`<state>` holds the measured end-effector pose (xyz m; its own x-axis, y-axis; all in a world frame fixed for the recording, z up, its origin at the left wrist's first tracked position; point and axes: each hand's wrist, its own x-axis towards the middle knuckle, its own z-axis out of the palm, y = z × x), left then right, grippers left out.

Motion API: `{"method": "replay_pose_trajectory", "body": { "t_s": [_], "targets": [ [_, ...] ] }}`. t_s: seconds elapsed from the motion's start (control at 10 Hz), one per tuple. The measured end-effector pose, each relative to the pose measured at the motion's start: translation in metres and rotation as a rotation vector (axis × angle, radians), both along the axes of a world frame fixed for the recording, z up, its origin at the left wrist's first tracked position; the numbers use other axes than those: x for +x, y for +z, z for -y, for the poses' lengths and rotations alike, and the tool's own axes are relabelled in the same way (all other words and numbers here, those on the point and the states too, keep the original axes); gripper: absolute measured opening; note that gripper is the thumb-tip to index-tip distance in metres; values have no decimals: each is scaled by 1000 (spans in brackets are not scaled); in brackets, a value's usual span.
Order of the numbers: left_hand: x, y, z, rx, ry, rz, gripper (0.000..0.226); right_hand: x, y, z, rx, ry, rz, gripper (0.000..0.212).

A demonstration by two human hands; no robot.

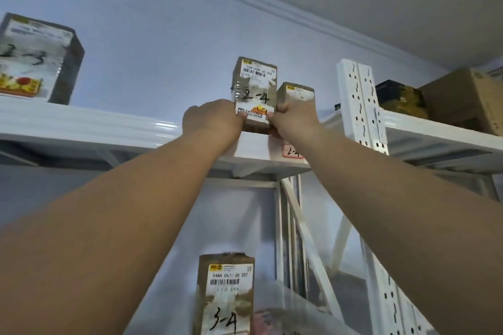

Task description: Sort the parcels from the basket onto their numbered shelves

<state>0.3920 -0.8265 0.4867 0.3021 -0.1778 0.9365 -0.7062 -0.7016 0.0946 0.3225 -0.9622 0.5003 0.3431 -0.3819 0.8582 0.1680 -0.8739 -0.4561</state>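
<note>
A brown cardboard parcel (254,87) with a white label marked "2-4" stands upright on the top white shelf (109,125). Both my arms reach up to it. My left hand (212,119) grips its lower left side, thumb on the front. My right hand (292,119) grips its lower right side. A smaller brown parcel (296,94) stands just to its right, partly hidden behind my right hand. A pink tag reading "2-4" (292,151) sticks to the shelf's front edge below my right wrist.
A parcel marked "2-3" (38,60) stands at the shelf's left end. A parcel marked "3-4" (226,296) stands on the shelf below. A white perforated upright (359,100) rises at the right, with brown and black boxes (446,98) beyond it.
</note>
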Motion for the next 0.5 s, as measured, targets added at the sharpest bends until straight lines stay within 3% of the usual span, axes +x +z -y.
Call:
{"method": "replay_pose_trajectory", "body": {
  "t_s": [0.1, 0.4, 0.5],
  "targets": [
    [2, -2, 7, 18, 113, -17, 36, 5, 1, 11, -21, -15, -18, 23],
    [1, 4, 7, 21, 117, -164, 31, -8, 6, 11, -106, -246, -186, 41],
    [-4, 1, 7, 6, 103, -154, 44, -14, -6, 9, -117, -233, -75, 41]
  ]
}}
